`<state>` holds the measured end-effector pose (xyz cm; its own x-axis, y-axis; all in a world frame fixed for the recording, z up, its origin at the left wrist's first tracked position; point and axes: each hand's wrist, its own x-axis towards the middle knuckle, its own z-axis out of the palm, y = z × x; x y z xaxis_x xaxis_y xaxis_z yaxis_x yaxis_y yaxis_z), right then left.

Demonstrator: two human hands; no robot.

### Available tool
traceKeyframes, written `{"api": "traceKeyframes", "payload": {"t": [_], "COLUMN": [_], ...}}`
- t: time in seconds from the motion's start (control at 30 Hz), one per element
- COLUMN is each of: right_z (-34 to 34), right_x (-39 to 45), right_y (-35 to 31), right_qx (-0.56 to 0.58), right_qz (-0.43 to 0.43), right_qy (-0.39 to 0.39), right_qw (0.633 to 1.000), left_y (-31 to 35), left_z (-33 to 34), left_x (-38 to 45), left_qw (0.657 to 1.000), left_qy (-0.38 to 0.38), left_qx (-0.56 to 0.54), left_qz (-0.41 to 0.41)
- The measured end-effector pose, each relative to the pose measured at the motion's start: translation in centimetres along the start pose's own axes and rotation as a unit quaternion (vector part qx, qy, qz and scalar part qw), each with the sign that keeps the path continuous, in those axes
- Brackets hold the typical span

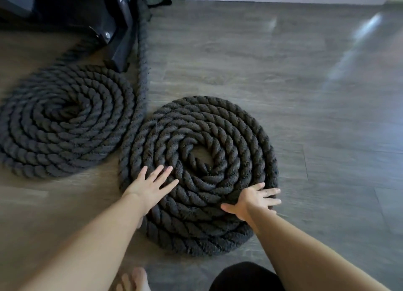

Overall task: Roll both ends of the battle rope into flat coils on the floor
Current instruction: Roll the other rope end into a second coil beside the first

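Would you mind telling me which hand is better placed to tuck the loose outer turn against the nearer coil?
Probably the left hand: it rests flat on the nearer black rope coil beside the incoming strand. The right hand presses the far edge.

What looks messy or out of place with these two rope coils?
Nothing much. Both the left coil and the right coil lie flat on the floor. The right coil's middle is looser, with a gap showing floor.
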<state>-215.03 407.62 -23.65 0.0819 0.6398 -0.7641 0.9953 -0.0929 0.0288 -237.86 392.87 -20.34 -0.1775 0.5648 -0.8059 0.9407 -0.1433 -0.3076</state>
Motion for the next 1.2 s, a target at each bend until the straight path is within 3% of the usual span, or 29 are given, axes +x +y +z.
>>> {"api": "traceKeyframes", "payload": {"t": [0.53,0.73,0.8,0.9,0.97,1.07,1.13,1.2], "right_z": [-5.5,-11.1,-11.8,-10.1,-7.8,-4.5,-3.1,-2.9], "right_x": [5.0,8.4,8.8,7.8,6.2,3.5,2.8,3.0], "right_y": [-1.3,-3.1,-3.7,-5.2,-6.9,-9.5,-10.4,-10.6], "right_qx": [-0.09,-0.118,-0.09,0.017,0.065,0.068,0.033,0.008], "right_qz": [-0.073,-0.13,-0.136,-0.076,-0.042,-0.058,-0.085,-0.092], "right_qy": [0.038,0.089,0.137,0.191,0.163,0.096,0.073,0.062], "right_qw": [0.993,0.98,0.977,0.979,0.984,0.991,0.993,0.994], "left_y": [-2.4,0.3,1.0,1.7,1.9,2.0,1.7,-0.1], "left_z": [0.7,-2.2,-3.9,-6.1,-7.4,-9.5,-11.2,-13.0], "left_x": [3.3,5.5,6.3,7.4,8.2,9.3,9.7,9.8], "left_qw": [0.991,0.988,0.984,0.974,0.966,0.96,0.974,0.991], "left_qy": [0.09,0.107,0.096,0.089,0.087,0.069,0.052,0.084], "left_qx": [-0.04,-0.107,-0.15,-0.208,-0.243,-0.265,-0.215,-0.103], "left_qz": [0.092,0.028,0.007,-0.017,-0.032,-0.053,-0.044,0.022]}}
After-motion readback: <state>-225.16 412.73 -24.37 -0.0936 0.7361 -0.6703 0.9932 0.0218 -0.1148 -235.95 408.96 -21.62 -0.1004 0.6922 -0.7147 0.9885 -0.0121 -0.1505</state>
